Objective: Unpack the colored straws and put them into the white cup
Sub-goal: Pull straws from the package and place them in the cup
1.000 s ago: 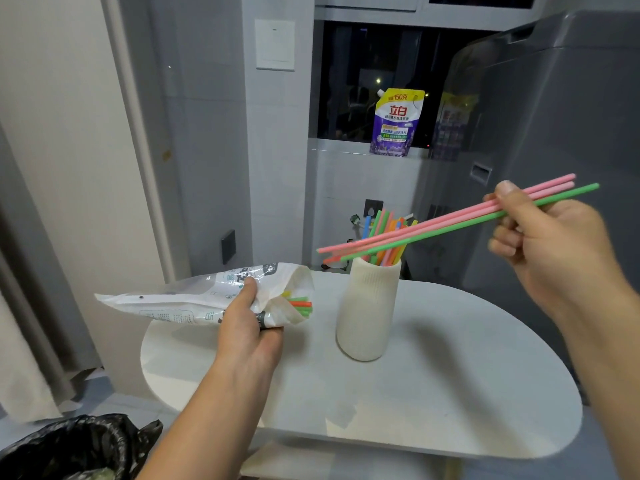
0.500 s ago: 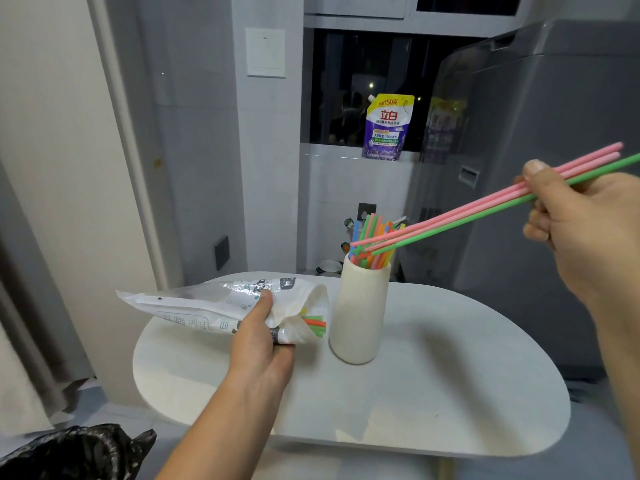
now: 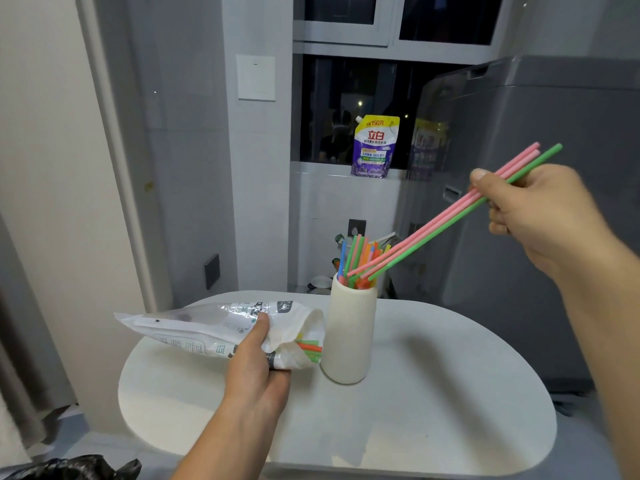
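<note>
Just left of the white cup (image 3: 351, 336), the left hand (image 3: 258, 372) clenches a straw packet (image 3: 194, 327), with orange and green straws (image 3: 310, 348) peeking from its mouth beside the cup. Above-right of the cup, the right hand (image 3: 540, 216) pinches three long straws (image 3: 433, 233) — two pink, one green — their tips at its rim among the straws standing inside (image 3: 360, 252).
</note>
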`<state>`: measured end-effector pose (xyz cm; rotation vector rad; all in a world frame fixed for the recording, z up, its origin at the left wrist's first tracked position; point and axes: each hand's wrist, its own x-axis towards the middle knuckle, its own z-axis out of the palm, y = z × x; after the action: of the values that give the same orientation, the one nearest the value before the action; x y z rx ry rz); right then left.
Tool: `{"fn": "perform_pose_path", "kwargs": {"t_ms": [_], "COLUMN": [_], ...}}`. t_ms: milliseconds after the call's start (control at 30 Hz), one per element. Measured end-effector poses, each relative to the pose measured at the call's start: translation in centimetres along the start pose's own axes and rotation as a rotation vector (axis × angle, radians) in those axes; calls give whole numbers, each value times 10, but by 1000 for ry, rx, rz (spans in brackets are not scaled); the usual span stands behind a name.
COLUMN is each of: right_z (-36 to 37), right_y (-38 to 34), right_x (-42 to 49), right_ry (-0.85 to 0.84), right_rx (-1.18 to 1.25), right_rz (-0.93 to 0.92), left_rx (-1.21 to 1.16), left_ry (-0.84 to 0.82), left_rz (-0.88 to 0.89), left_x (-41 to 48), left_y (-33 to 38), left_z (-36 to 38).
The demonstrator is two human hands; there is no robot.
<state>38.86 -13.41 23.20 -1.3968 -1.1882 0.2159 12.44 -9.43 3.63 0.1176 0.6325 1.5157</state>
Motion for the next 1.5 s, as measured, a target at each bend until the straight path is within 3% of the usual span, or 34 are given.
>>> {"fn": "perform_pose_path", "kwargs": {"t_ms": [433, 867, 1133, 1500], "right_z": [30, 33, 61, 102], "right_y": [-32, -38, -43, -6], "right_x": [13, 22, 13, 6], "right_ry": [-201, -145, -285, -508], "right_rx": [-206, -253, -286, -492], "right_rz": [-41, -32, -104, -12], "left_rx": [32, 35, 32, 6], "left_ry": [-13, 5, 16, 7], "left_rz": [-19, -35, -34, -40], "left_x": [-2, -8, -11, -10], "left_y": [-6, -5, -3, -3], "left_z": [-1, 1, 2, 2]}}
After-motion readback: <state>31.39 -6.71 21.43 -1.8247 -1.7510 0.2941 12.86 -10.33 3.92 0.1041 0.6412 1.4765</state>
